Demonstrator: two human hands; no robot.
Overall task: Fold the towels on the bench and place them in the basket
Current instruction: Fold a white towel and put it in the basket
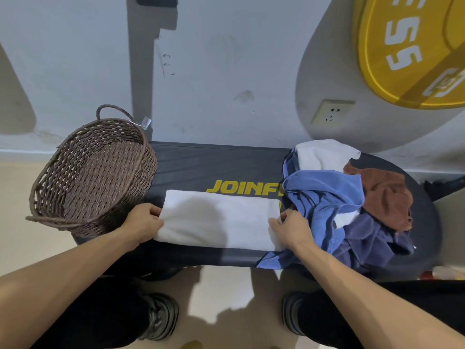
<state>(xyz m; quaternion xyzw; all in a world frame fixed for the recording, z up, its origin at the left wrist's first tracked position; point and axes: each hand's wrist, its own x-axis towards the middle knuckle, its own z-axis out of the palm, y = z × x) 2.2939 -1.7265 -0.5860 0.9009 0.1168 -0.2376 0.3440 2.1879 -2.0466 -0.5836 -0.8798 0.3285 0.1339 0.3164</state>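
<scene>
Shoes [161,316] at frame bottom; above, left hand [144,222] and right hand [289,229], fingers pinching short ends of white towel [219,220], folded strip at centre on surface [201,167]. Basket [93,172] at left looks empty; unfolded towel pile [352,197] at right remains

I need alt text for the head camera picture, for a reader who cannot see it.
Two hands, left and right, pinch the ends of a folded white towel lying on a dark bench. An empty woven basket stands left of it, a pile of unfolded towels right.
</scene>
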